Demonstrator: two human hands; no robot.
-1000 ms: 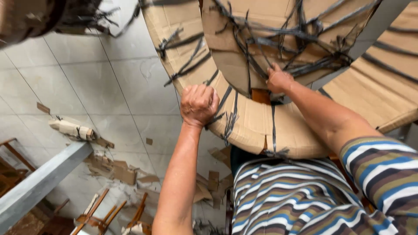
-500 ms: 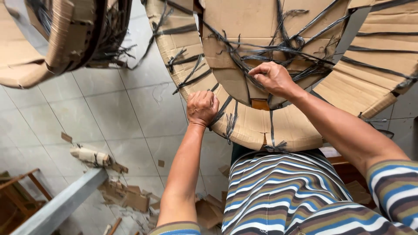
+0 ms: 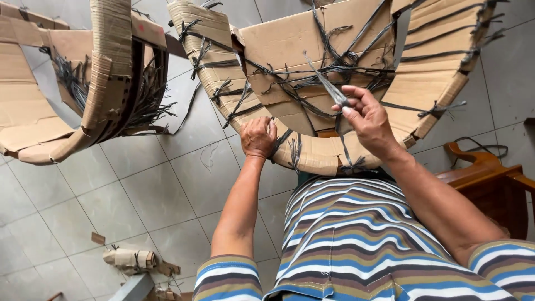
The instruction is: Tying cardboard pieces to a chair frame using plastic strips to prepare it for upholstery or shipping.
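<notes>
Right hand [image 3: 365,114]: thumb and fingers pinched on a dark flat strap [image 3: 326,83], free end sticking up and left, the rest running down toward the lower rim of the wrap. Left hand [image 3: 258,136]: curled tight on the lower edge of the cardboard-wrapped curved frame [image 3: 290,44], fingers around the rim just beside a knotted strap tail.

Handling, my read: strap is thin, limp and slick-looking, so it needs a firm pinch near the knot rather than at the tip. Cardboard is soft corrugated and already creased and torn at the edges, so it'll crush if squeezed. Grip where the left hand is, on the rim backed by the frame. The piece looks bulky but not heavy; it rests against the person's lap, over the striped shirt [image 3: 356,239].

Around it: second wrapped piece [image 3: 106,72] upper left, well apart, with loose strap ends hanging. Wooden chair arm [image 3: 479,167] at right, near the right forearm. Grey tiled floor [image 3: 150,195], smooth, with cardboard scraps [image 3: 131,259] lower left. Tight space; snagging on stray straps is likely.
</notes>
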